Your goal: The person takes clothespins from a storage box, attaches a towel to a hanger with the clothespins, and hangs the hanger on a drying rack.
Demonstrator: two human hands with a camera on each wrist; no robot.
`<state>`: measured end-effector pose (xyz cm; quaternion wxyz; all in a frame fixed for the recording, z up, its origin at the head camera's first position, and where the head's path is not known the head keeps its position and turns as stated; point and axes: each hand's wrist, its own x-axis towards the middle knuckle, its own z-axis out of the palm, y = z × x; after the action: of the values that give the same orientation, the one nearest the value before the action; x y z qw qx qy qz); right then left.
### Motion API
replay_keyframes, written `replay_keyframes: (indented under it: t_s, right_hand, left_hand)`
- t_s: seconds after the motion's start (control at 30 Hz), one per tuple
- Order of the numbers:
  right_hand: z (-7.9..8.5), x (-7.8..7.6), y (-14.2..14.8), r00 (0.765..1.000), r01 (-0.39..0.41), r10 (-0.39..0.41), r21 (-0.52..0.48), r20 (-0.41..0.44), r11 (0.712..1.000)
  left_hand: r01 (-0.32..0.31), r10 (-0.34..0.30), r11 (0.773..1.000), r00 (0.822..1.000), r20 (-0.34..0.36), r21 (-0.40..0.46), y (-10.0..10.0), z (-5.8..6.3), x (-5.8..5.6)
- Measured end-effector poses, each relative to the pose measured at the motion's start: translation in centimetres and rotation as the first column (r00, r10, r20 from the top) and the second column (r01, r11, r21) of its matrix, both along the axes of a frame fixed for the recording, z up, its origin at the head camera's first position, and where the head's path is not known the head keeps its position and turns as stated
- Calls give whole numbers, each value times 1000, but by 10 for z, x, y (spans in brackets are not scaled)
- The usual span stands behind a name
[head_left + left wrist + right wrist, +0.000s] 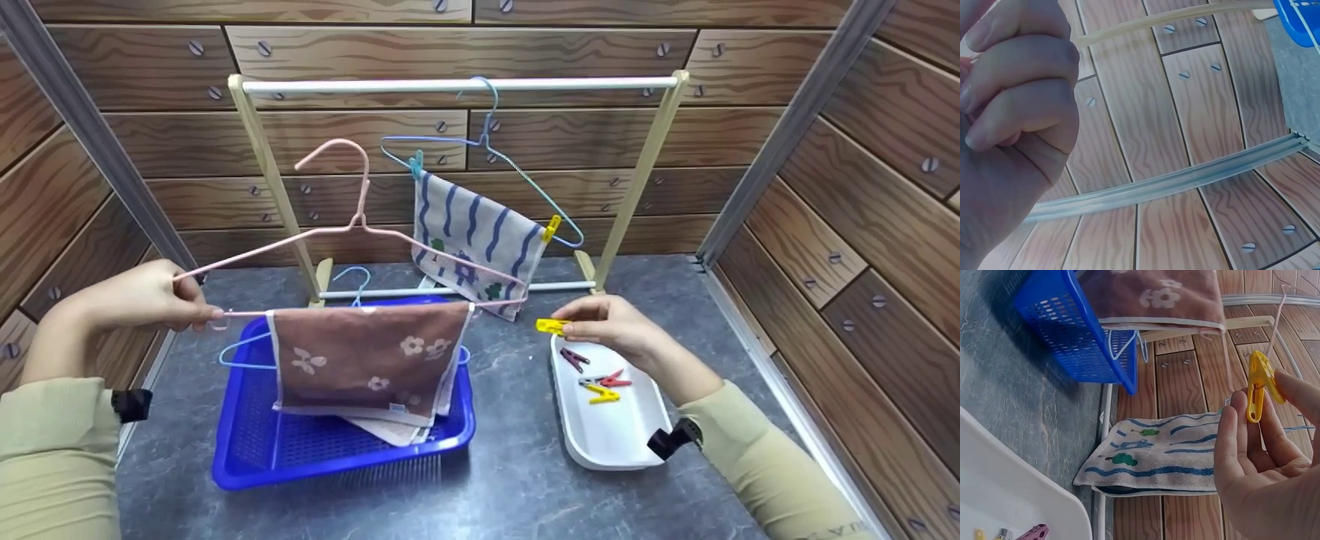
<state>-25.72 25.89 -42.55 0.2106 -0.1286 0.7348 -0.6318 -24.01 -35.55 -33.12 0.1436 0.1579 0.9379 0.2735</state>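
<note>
At the left of the frame, I saw the person's left hand (169, 296) with its fingers curled round the end of a pink hanger (360, 219), which stretched across the middle, hook uppermost. A brown towel (352, 356) with pale flowers lay folded over its lower bar, in front of and above a blue basket (234, 454) at the lower left.

Right of centre, the right hand (622, 330) pinched a yellow clip (550, 326) between thumb and fingers, apart from the towel. Just below that hand, toward the lower right, a white tray (634, 431) held a few more clips, among them a dark one (574, 360) and a red one (615, 380).

Toward the top, a blue hanger (526, 177) hung from the white bar of a rack (337, 86). A striped towel (476, 232) slanted down from it, a light blue clip (416, 163) at its left corner and another yellow one (551, 229) at its right.
</note>
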Motion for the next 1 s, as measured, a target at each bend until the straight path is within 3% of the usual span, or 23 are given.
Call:
replay_keyframes:
  t_s: [0.33, 0.6, 1.0]
  right_hand:
    - [1, 2, 0, 999, 12, -10, -53, 40, 999]
    - [-3, 2, 0, 1000, 0, 3, -81, 31, 997]
    - [-1, 1, 1, 999, -9, 12, -99, 35, 995]
  left_hand:
    - [-63, 64, 998, 997, -48, 4, 4, 14, -1]
    - [-64, 66, 998, 991, -117, 20, 6, 30, -3]
    - [-65, 78, 994, 987, -140, 91, 14, 47, -11]
